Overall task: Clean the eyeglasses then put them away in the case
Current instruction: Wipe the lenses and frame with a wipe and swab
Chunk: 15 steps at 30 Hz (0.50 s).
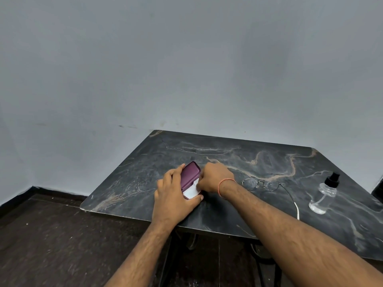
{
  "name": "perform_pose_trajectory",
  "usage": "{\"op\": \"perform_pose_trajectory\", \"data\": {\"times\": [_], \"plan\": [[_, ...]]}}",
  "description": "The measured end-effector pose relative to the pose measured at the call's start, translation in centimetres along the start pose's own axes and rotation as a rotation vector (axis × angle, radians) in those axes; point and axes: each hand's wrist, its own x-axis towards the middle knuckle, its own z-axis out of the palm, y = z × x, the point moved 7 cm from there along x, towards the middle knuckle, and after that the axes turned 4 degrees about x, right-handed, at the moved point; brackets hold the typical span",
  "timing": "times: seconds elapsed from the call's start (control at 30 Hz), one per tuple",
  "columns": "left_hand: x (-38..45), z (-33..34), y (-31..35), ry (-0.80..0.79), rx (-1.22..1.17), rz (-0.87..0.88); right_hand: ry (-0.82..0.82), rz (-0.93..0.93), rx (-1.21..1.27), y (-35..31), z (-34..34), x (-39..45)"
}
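A maroon eyeglass case (190, 175) stands with its lid raised on the dark marble table (238, 204). My left hand (173, 195) wraps around the case from the left, thumb under its near end. My right hand (215, 178) reaches into the case from the right, fingers pinched on a white cloth (191, 192) that shows inside the opening. Thin metal-framed eyeglasses (262, 184) lie unfolded on the table just right of my right wrist, one temple with a white tip trailing toward me.
A clear spray bottle (323, 195) with a black nozzle stands at the right of the table. A grey wall rises behind the table. The table's near edge runs just under my forearms, with dark floor to the left and below.
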Motion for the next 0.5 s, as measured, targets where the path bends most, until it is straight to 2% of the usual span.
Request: {"op": "perform_pose_trajectory", "data": {"times": [0.27, 0.5], "plan": [[0.1, 0.2, -0.4, -0.033, -0.031, -0.029, 0.054, -0.021, 0.303, 1.6, -1.9, -1.0], [0.3, 0.6, -0.7, -0.085, -0.019, -0.060, 0.168, -0.003, 0.602, 6.0, -6.3, -4.5]]}}
